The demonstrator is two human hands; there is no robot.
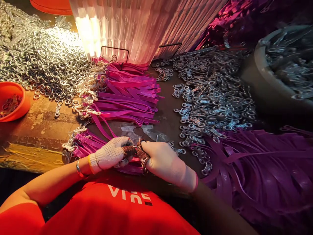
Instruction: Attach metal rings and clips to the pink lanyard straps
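My left hand (111,153), in a dotted white work glove with dark fingertips, is closed in a pinch close to my body. Against its fingertips comes my right hand (165,161), also white-gloved and closed, its fingers dark at the tips. Whatever small piece lies between them is hidden by the fingers. Below and left of the hands are purple straps (83,142) with pale metal link ends. A larger row of purple straps (127,98) lies just beyond, their linked ends to the left.
Loose metal links (49,62) are heaped at left, near an orange bowl (24,101). Darker metal links (207,98) spread at right beside a grey bucket (262,62). More purple straps (256,163) hang at lower right. A ribbed translucent panel (137,29) stands at the back.
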